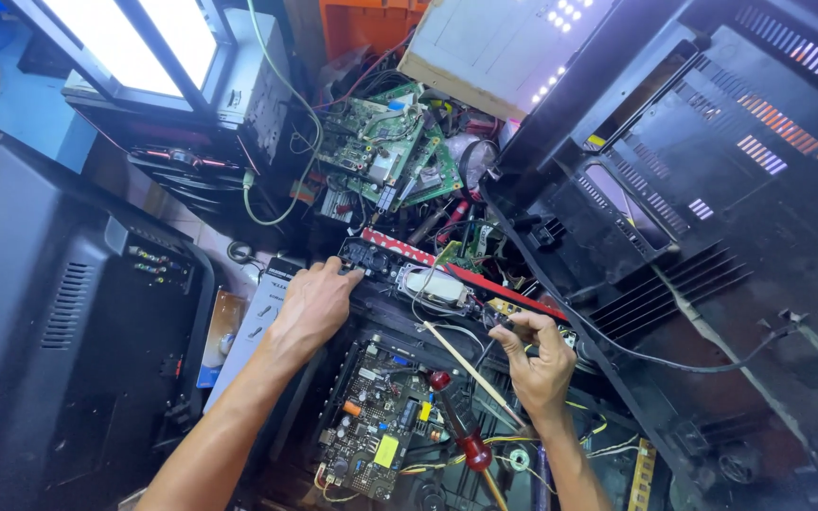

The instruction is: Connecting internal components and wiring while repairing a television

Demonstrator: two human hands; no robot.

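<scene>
- A big black plastic television back cover (pixel 712 189) leans at the right, beside the work.
- A long black chassis with a red strip (pixel 447 279) lies under both hands.
- The left hand (pixel 314 303) presses flat on its left end, fingers curled over the edge.
- The right hand (pixel 540 355) pinches a thin dark probe (pixel 508 324) against the chassis.
- A red-handled screwdriver (pixel 461 426) lies between the forearms, beside a green circuit board (pixel 371 426).

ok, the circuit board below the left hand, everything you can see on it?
The circuit board is dark, roughly rectangular, lying flat and component side up, tilted slightly clockwise. It carries black chips, small capacitors, a yellow block, a yellow label, an orange part and a blue one. Thin wires leave its lower edge. A red-handled screwdriver lies at its right edge. Neither hand touches it.
</scene>
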